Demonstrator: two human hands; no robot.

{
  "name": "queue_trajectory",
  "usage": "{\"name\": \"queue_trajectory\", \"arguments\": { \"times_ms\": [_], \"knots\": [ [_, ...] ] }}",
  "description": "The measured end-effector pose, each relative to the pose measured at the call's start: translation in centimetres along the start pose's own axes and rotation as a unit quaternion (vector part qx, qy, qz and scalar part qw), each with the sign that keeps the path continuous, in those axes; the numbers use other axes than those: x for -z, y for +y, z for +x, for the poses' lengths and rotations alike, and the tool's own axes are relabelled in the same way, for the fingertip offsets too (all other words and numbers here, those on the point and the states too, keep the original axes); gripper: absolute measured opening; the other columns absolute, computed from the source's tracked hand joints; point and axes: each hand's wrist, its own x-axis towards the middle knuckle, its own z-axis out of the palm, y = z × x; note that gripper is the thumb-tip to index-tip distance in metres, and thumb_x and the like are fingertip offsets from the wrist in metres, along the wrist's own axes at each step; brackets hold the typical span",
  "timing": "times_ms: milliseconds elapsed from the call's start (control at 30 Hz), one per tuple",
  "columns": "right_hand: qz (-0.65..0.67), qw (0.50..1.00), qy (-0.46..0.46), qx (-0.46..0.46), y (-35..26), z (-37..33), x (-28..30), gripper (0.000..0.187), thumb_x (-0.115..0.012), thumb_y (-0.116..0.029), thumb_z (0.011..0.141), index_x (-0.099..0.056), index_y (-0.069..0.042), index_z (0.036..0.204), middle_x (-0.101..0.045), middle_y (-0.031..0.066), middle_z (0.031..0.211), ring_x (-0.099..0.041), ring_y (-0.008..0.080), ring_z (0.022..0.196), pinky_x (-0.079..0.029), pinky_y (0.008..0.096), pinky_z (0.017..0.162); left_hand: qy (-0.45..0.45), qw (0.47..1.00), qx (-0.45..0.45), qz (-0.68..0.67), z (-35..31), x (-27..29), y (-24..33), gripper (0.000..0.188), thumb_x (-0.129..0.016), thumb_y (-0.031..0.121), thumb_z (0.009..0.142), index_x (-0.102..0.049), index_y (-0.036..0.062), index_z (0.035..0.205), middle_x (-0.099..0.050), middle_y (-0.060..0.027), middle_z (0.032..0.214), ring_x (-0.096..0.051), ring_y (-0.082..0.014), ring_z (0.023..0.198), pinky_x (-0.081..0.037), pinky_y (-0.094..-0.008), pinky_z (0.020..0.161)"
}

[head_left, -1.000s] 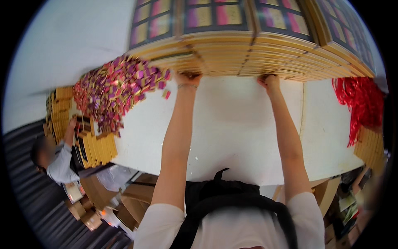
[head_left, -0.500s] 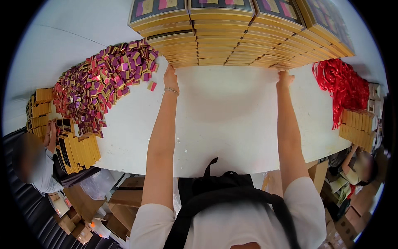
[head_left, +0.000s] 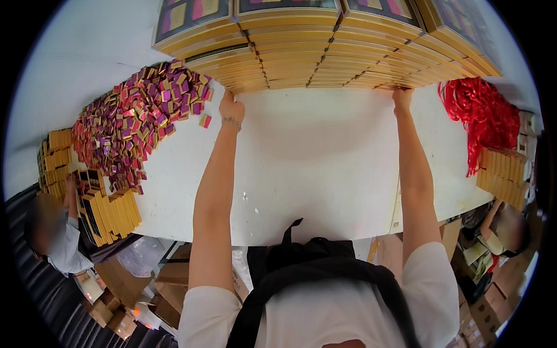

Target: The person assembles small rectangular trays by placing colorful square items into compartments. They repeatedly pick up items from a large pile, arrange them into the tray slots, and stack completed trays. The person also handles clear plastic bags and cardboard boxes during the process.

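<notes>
Stacked gold-edged flat boxes (head_left: 301, 58) stand in several columns side by side along the far side of the white table (head_left: 313, 151). Their clear-topped lids show purple, pink and gold pieces on black. My left hand (head_left: 232, 108), with a bracelet at its wrist, touches the base of the leftmost column. At the foot of the columns toward the right is my right hand (head_left: 402, 100). Both arms are stretched far forward, and the fingers of each hand are mostly hidden against the boxes.
Small purple, pink and gold wrapped pieces (head_left: 139, 110) lie heaped at left. Tangled red ribbons (head_left: 481, 116) lie at right, beside more gold boxes (head_left: 502, 174). Another person (head_left: 67, 243) works by gold boxes (head_left: 110, 211) at left, another (head_left: 493, 232) at right. Cardboard cartons (head_left: 174, 278) stand below the table.
My hands are farther apart, the left shifted left and the right slightly right and forward. The view has shifted a little; the stacks still stand in their row.
</notes>
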Motion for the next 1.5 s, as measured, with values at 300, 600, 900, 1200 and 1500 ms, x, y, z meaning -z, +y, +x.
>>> {"name": "queue_trajectory", "arguments": {
  "times_ms": [300,600,900,1200,1500],
  "knots": [
    [-0.066,0.992,0.01,0.103,1.0,-7.3,0.8,0.039,-0.056,-0.003,0.073,-0.056,0.013,0.108,-0.063,0.0232,0.094,-0.063,0.0285,0.081,-0.051,0.0393,0.074,0.036,0.995,0.098,-0.002,-11.4,-1.3,-0.9,0.046,-0.05,0.021,0.09,-0.049,-0.0018,0.13,-0.052,-0.0237,0.131,-0.047,-0.0352,0.126,-0.036,-0.0404,0.108],
    [0.05,0.816,-0.576,0.006,-13.2,-50.2,-1.9,0.05,-0.059,0.0,0.086,-0.043,-0.003,0.134,-0.048,0.0109,0.13,-0.054,0.0205,0.109,-0.049,0.0297,0.085,0.508,0.83,0.1,-0.207,-40.3,32.5,-19.9,0.019,-0.059,0.018,0.092,-0.058,0.0083,0.109,-0.063,-0.0053,0.097,-0.06,-0.0227,0.087,-0.05,-0.0365,0.079],
    [0.23,0.657,-0.716,0.059,-48.4,-71.9,-28.3,0.063,-0.057,-0.035,0.095,-0.036,0.001,0.143,-0.041,0.0141,0.146,-0.041,0.0257,0.133,-0.029,0.0369,0.111,0.42,0.695,0.275,-0.514,-35.7,58.6,-24.3,0.092,-0.043,0.071,0.087,-0.017,0.0087,0.151,-0.019,-0.0151,0.155,-0.02,-0.0322,0.142,-0.023,-0.0615,0.107],
    [-0.095,0.455,-0.885,0.028,-60.2,-84.9,-39.5,0.082,-0.071,-0.058,0.077,-0.049,-0.006,0.136,-0.05,0.0116,0.137,-0.041,0.0244,0.13,-0.03,0.0378,0.108,0.322,0.712,0.198,-0.592,-31.4,62.7,-16.6,0.109,-0.033,0.089,0.075,-0.013,0.0158,0.153,-0.01,-0.0122,0.159,-0.006,-0.0397,0.145,-0.001,-0.0722,0.106],
    [-0.07,0.465,-0.857,-0.211,-52.2,-82.8,-45.8,0.112,-0.031,-0.09,0.074,-0.027,-0.007,0.15,-0.03,0.0176,0.153,-0.031,0.0334,0.136,-0.023,0.0596,0.105,0.303,0.63,0.204,-0.685,-32.4,63.1,-21.3,0.11,-0.031,0.088,0.077,-0.017,0.0078,0.152,-0.014,-0.0141,0.158,-0.013,-0.0374,0.145,0.003,-0.0656,0.109]
  ]
}}
